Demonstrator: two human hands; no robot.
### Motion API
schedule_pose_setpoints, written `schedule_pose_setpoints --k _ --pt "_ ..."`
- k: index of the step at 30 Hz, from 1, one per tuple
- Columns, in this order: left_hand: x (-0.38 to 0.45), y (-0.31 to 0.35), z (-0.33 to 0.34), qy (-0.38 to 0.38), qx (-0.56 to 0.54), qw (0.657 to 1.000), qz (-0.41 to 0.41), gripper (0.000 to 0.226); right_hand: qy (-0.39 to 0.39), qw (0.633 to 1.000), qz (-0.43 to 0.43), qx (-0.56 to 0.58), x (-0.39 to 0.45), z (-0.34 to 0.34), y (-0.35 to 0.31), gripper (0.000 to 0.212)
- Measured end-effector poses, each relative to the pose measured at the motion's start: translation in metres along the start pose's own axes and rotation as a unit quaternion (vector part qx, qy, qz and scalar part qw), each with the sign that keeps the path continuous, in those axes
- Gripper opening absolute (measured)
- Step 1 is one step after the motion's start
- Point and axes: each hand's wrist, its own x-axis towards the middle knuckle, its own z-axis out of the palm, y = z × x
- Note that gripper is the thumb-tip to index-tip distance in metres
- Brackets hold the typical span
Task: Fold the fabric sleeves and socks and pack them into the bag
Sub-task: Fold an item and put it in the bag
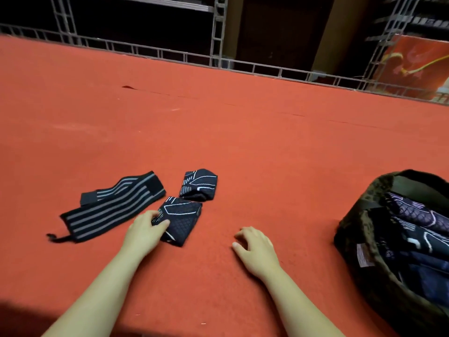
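Observation:
Two folded black fabric pieces with white line patterns lie on the red carpet. My left hand (145, 227) grips the left edge of the nearer folded piece (181, 218), thumb on top. The second folded piece (199, 184) sits just beyond it, untouched. A black wrap with grey stripes (114, 205) lies unfolded to the left. My right hand (256, 246) hovers low over the carpet with loosely curled fingers, holding nothing. At the right edge stands an open dark camouflage bag (364, 215) with several similar patterned fabrics (418, 229) inside.
Red carpet (243, 132) covers the whole surface. A metal truss railing (218, 59) runs along its far edge, with dark space behind it. A red panel with yellow cable (413, 62) shows at the far right.

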Motion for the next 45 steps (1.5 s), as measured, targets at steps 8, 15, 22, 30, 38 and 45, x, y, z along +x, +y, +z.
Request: schedule_pose_setpoints --k 8,15,22,30,38,45 --pt "0.0 0.028 0.005 -0.153 -0.223 0.961 -0.052 0.016 0.01 0.995 0.036 0.095 0.0 0.001 0.002 0.025" --pt "-0.051 0.082 0.016 -0.304 -0.529 0.792 0.001 0.02 -0.001 0.795 0.134 0.591 -0.008 -0.032 -0.021 0.026" --pt "-0.068 0.1 0.027 -0.201 -0.323 0.916 0.128 0.053 0.156 0.85 0.016 0.503 -0.024 -0.08 -0.034 0.007" --pt "-0.069 0.145 0.001 -0.127 -0.177 0.916 0.335 0.027 0.008 0.934 -0.051 0.355 -0.038 -0.137 -0.038 0.005" --pt "-0.04 0.2 0.006 -0.165 -0.171 0.913 0.332 0.019 -0.074 0.971 0.001 0.226 -0.015 -0.187 -0.007 0.005" --pt "-0.022 0.232 -0.007 -0.192 -0.322 0.867 0.328 0.017 0.1 0.967 0.001 0.233 -0.008 -0.236 0.015 0.011"
